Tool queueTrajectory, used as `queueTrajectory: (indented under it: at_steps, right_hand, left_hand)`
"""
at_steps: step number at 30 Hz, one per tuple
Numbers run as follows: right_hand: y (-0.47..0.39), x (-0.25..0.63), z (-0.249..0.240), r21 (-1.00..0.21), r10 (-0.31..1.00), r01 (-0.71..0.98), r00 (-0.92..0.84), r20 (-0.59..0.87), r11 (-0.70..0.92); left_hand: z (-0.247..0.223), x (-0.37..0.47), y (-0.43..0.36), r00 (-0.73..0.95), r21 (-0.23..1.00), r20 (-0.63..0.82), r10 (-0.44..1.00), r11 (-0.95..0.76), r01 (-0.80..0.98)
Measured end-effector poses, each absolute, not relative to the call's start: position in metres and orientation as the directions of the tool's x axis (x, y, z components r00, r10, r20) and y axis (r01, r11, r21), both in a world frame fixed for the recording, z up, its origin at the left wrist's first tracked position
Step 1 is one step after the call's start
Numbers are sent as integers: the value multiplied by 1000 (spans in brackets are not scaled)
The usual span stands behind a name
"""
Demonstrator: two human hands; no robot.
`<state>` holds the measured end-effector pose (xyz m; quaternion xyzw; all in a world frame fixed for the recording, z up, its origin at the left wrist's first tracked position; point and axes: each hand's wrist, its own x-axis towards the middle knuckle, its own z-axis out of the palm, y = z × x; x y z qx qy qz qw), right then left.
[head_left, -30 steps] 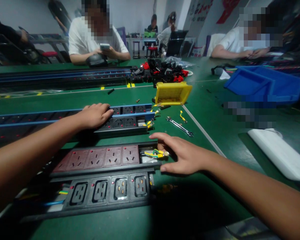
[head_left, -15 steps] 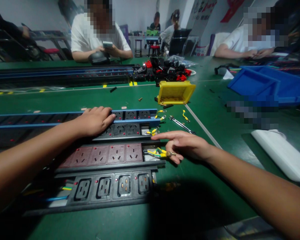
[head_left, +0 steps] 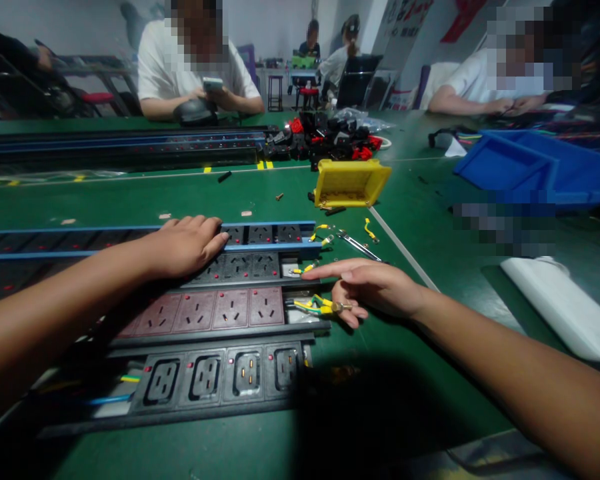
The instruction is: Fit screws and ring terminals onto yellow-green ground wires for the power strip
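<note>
My left hand lies flat across a blue-edged power strip and the black socket strip in front of it, its fingers loosely spread. At the right end of the black strip, a yellow-green wire with a metal lug sits by the tip of my right hand's outstretched index finger. Whether the fingertip touches it, I cannot tell. The other right fingers are loosely bent beside thicker yellow-green wires with a brass bolt. These wires come out of a brown socket strip.
Nearest me lies a strip with black sockets. Behind my right hand are a wrench, a loose wire and a yellow bin. Blue bins and a white block stand right. Co-workers sit across the table.
The view has shifted slightly. Both hands stay in nearly the same places against the strips and wires.
</note>
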<state>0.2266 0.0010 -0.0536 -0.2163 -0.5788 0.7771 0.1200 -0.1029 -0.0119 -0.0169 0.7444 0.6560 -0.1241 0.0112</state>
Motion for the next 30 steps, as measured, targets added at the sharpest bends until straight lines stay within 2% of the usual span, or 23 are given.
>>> queueTrajectory:
  at_steps: [13, 27, 30]
  right_hand:
    - [-2, 226, -60, -956, 502, 66, -840, -207, -284]
    - [-9, 226, -56, -980, 531, 119, -827, -187, -161]
    - [-9, 227, -57, -986, 537, 154, -828, -160, -58]
  left_hand:
    - [-18, -98, -15, 87, -128, -180, 980, -111, 985]
    - [-18, -99, -15, 99, -118, -165, 981, -119, 986]
    - [-19, -100, -15, 100, -109, -152, 983, -117, 987]
